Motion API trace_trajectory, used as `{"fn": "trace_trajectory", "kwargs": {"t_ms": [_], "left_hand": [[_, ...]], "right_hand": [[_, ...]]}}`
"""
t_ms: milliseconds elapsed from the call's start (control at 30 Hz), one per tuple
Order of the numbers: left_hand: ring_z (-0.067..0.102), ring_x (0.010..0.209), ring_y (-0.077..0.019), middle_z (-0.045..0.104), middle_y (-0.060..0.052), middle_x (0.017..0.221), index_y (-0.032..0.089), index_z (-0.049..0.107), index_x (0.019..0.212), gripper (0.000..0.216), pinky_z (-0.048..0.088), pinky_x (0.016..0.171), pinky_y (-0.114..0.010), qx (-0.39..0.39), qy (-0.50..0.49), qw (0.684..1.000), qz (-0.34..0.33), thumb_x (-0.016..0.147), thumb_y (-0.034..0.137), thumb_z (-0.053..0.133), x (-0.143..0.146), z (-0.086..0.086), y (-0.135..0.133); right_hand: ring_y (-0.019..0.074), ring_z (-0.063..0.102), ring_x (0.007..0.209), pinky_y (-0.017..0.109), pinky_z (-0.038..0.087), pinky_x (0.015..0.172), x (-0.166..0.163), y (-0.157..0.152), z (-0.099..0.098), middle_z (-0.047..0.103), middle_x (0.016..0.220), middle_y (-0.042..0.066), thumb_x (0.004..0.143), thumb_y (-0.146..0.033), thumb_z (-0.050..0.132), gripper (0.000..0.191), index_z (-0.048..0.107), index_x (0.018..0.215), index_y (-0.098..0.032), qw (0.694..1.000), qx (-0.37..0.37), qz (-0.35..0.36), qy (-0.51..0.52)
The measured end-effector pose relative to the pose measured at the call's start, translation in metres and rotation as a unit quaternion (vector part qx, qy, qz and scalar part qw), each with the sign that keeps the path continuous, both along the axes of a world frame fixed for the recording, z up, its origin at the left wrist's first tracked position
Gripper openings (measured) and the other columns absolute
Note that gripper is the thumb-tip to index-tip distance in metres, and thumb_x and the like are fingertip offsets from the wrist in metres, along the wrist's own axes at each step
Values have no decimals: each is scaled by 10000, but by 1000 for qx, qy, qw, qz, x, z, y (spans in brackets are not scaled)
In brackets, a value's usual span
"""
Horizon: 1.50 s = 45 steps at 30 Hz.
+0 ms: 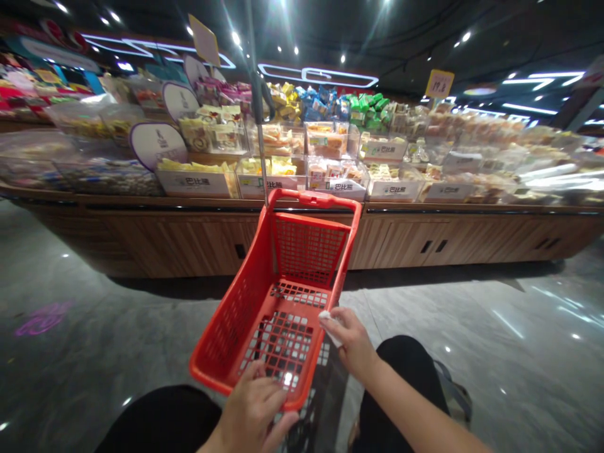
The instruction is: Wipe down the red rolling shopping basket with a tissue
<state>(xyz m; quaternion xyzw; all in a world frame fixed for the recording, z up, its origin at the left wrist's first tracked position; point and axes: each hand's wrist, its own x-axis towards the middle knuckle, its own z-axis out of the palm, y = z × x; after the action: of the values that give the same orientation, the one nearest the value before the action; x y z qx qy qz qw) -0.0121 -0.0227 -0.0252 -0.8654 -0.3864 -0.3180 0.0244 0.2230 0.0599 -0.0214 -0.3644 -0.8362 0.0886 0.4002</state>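
A red plastic shopping basket (302,283) with lattice walls stands in front of me, its raised handle at the far end. Nothing lies inside it, and the grey floor shows through its openings. My left hand (257,402) is at the near rim, fingers curled over the edge and thumb on the outer side. On the basket's right rim is my right hand (352,340), closed around a crumpled white wipe (331,327) that touches the red edge. Whether the wipe is paper or cloth I cannot tell.
Behind the basket runs a long wooden display counter (406,239) with clear bins of packaged snacks (330,138). A thin grey pole (260,138) rises by the basket's far left corner. My dark-clothed knees (160,421) flank the basket. A strap (455,390) hangs at right.
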Motion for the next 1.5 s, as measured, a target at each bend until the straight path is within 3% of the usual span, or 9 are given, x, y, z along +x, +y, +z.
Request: {"fn": "trace_trajectory", "kwargs": {"t_ms": [167,333,600,733,833,1000,1167,1367,1500], "left_hand": [[566,620,-141,612,38,623,231,577,735,113,296,959,-411,17,-14,1000,4,811,296,524,-11,-13,-6],[561,604,-131,617,55,622,238,582,774,90,322,905,-368,16,9,999,-27,814,301,531,-16,-1,-12],[546,595,-124,601,51,598,230,574,727,236,280,948,-375,-27,-3,998,-51,885,340,437,-26,-5,-12],[584,633,-133,628,36,629,221,594,737,218,333,917,-376,-59,46,997,35,879,299,448,-18,9,-12],[631,684,-159,694,-11,748,197,621,923,220,418,781,-342,-41,48,989,131,891,332,451,6,18,-8],[654,667,-197,717,-67,778,134,586,1065,281,463,694,-341,-1,75,973,220,892,313,455,53,12,4],[617,535,-148,652,1,572,127,588,998,274,452,713,-333,17,79,977,196,904,111,330,58,1,13],[578,485,-162,611,15,518,137,571,977,246,420,664,-359,37,74,980,179,920,154,332,46,0,12],[590,494,-138,616,30,532,146,560,985,235,413,731,-367,37,61,982,173,925,150,333,43,0,9]], "right_hand": [[227,503,1002,378,485,844,-8,0,6,504,1082,81,569,47,403,670,608,1138,-242,1000,9,-25,4],[232,514,965,366,494,806,-14,-22,9,525,1066,85,590,12,434,636,596,1153,-236,999,-5,31,-23],[227,492,1052,398,472,896,8,18,-3,488,1115,80,562,75,395,728,602,1178,-253,998,37,-45,27],[216,495,1058,388,469,919,5,17,-6,481,1112,83,594,100,383,720,604,1185,-246,998,24,-43,35],[216,500,1058,384,467,929,0,15,-3,486,1105,89,606,104,384,704,612,1180,-233,998,10,-48,39],[219,499,1069,374,465,938,-11,-3,2,480,1137,106,617,84,398,705,566,1240,-199,998,-15,-40,38],[221,491,1065,360,475,921,-16,-22,-2,474,1171,103,609,52,428,733,523,1288,-208,1000,-8,16,3],[221,486,1072,388,457,936,-3,10,5,493,1124,97,627,79,388,683,586,1210,-216,998,10,-63,17],[228,481,1055,393,464,914,-13,-9,1,490,1152,99,610,58,402,722,541,1263,-218,999,3,-33,-2]]}}
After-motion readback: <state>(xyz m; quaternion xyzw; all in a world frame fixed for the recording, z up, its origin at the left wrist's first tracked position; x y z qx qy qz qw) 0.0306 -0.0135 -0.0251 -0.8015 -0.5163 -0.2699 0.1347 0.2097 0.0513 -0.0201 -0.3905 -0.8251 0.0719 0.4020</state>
